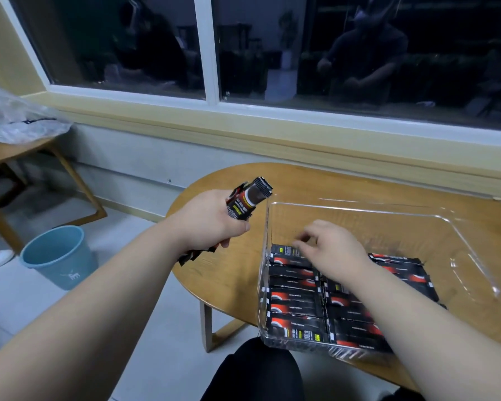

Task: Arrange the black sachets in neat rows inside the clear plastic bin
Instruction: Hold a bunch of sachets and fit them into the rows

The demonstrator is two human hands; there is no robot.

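The sachets [295, 302] are lying in two flat rows at the near end of the bin [388, 211]. My right hand [330, 247] is reaching to the left row's far end, its fingers [302, 238] curled; I cannot tell whether they are pinching or nudging. My left hand [209, 221] is clamping a spare stack [248, 199] above the desk [232, 273], so supply is close.
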